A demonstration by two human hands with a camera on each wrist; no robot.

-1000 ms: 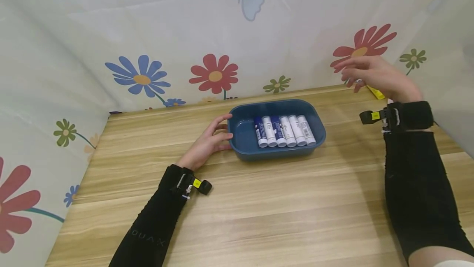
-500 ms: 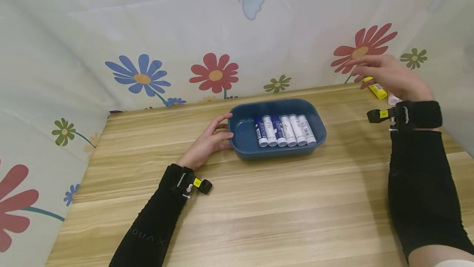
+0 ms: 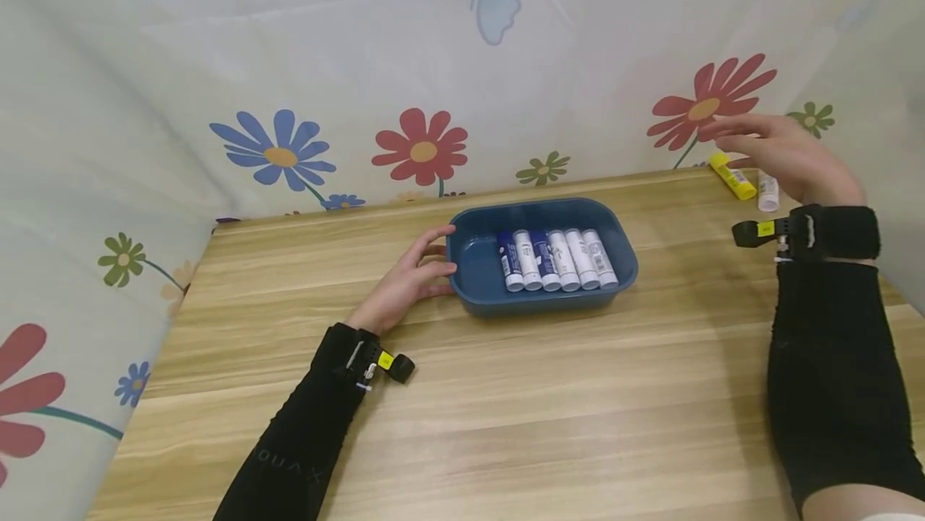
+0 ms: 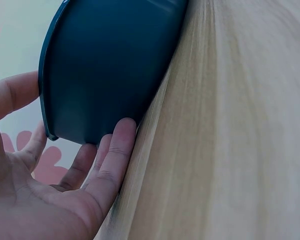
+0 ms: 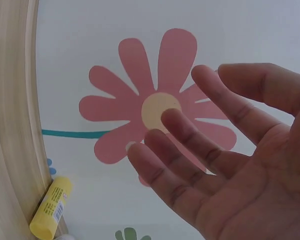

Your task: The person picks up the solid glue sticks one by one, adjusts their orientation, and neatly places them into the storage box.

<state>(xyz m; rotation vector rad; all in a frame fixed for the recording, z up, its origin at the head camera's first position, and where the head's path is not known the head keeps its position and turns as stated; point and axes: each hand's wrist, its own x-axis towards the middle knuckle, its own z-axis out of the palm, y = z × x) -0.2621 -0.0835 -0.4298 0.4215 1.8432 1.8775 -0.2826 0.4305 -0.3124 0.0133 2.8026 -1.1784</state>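
Note:
A blue plastic bin (image 3: 542, 307) stands mid-table, with several white and navy glue sticks (image 3: 566, 260) lying side by side in it. At the bin's left end is my left hand (image 3: 401, 284), its loosely extended fingers against the wall and rim. The left wrist view shows the fingertips (image 4: 124, 130) low on the bin's outer wall, close to the tabletop. My right hand (image 3: 795, 160) hovers at the back right, fingers spread and holding nothing. Below it lie a yellow glue stick (image 3: 733, 177) and a white glue stick (image 3: 768, 193), the latter partly covered by the hand.
A wood-grain table (image 3: 549, 409) spans the view. Behind it hangs a white sheet (image 3: 600, 95) printed with flowers and a butterfly, closing off the back and both sides. Each wrist wears a strapped camera.
My right hand has moved rightward, away from the bin, bringing the yellow and white glue sticks into clearer view. The left hand, bin and its contents stay put.

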